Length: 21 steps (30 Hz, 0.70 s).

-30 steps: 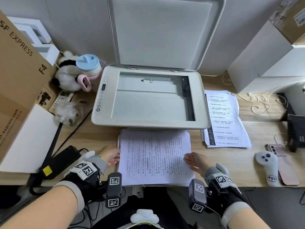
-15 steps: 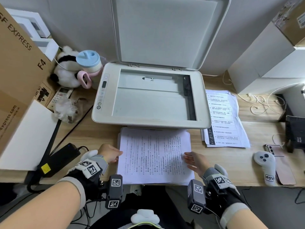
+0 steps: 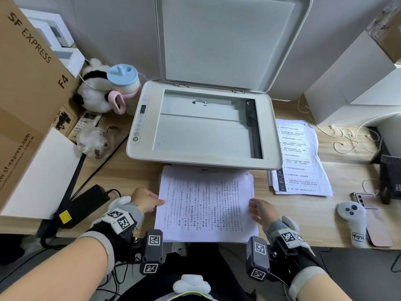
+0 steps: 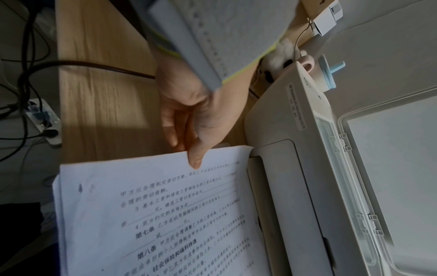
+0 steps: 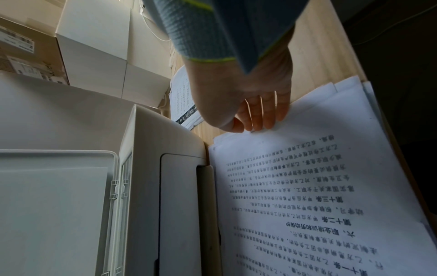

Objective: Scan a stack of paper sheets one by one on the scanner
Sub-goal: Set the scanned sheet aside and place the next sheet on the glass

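At the table's left edge you have a tall cardboard box (image 3: 23, 88) printed "SF EXPRESS", with a white board (image 3: 41, 170) leaning at its foot. A black power brick (image 3: 83, 206) lies near the front-left edge, its cable running off the table. Behind it, toward the back-left corner, a plush panda (image 3: 93, 88) sits against the grey wall, and a cup with a blue lid (image 3: 123, 80) stands touching it.

Your left hand (image 3: 146, 199) rests at the left edge of the paper stack (image 3: 206, 205); in the left wrist view its thumb (image 4: 196, 155) lies on top of the top sheet with the fingers just under the edge, pinching it.

The stack lies on the light wood table (image 3: 134, 170) at the middle of the front edge, its far edge touching the scanner's base and its near edge just over the table's rim. The sheets are slightly fanned. The scanner (image 3: 204, 127) stands behind the stack, its lid (image 3: 230, 40) upright against the wall and the glass bare.

Your right hand (image 3: 263, 211) sits at the stack's right edge, fingers (image 5: 267, 114) straight and touching the upper sheets; whether they grip one, you cannot tell.

Right of the scanner a second pile of printed sheets (image 3: 301, 159) lies flat. White boxes (image 3: 355, 83) fill the back-right corner, a loose white cord (image 3: 347, 137) coils before them, and a white controller (image 3: 352, 222) rests beside a phone (image 3: 377, 227) near the front-right edge.
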Each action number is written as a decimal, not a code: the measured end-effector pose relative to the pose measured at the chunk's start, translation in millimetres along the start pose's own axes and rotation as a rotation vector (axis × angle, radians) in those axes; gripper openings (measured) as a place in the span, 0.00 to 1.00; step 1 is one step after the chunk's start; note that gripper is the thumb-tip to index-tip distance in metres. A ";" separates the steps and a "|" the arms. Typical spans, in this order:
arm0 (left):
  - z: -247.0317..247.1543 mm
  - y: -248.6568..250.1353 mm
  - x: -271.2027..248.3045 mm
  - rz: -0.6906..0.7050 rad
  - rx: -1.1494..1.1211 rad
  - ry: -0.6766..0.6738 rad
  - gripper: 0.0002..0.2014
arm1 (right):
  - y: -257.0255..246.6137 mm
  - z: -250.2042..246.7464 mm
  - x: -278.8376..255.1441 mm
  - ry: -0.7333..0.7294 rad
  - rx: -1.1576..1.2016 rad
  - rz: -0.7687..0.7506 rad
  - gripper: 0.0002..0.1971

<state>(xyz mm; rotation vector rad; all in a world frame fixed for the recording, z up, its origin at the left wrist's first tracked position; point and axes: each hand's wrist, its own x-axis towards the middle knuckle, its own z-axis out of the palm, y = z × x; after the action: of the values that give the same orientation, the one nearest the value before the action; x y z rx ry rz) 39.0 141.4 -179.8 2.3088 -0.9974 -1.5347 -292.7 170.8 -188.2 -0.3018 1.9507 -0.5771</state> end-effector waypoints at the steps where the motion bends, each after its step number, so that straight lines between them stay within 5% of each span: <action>1: -0.1 -1.3 0.9 -0.009 0.005 -0.008 0.08 | 0.6 -0.9 0.8 0.004 -0.022 -0.001 0.15; 13: -11.4 -12.8 4.8 0.021 -0.119 0.065 0.08 | 5.1 -9.4 -1.9 -0.090 0.032 -0.032 0.12; 17: -12.6 -14.2 5.9 0.038 -0.143 -0.026 0.06 | 9.7 -4.0 -6.9 -0.165 0.020 0.024 0.09; 21: -11.0 -20.3 6.5 0.028 -0.092 -0.175 0.21 | 16.0 -2.0 -7.7 -0.181 -0.005 0.041 0.10</action>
<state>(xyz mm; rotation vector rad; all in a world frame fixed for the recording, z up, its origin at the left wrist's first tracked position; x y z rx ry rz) 58.7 150.4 -189.9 2.1201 -0.9714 -1.7571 -290.5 188.4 -189.8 -0.3061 1.7805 -0.5008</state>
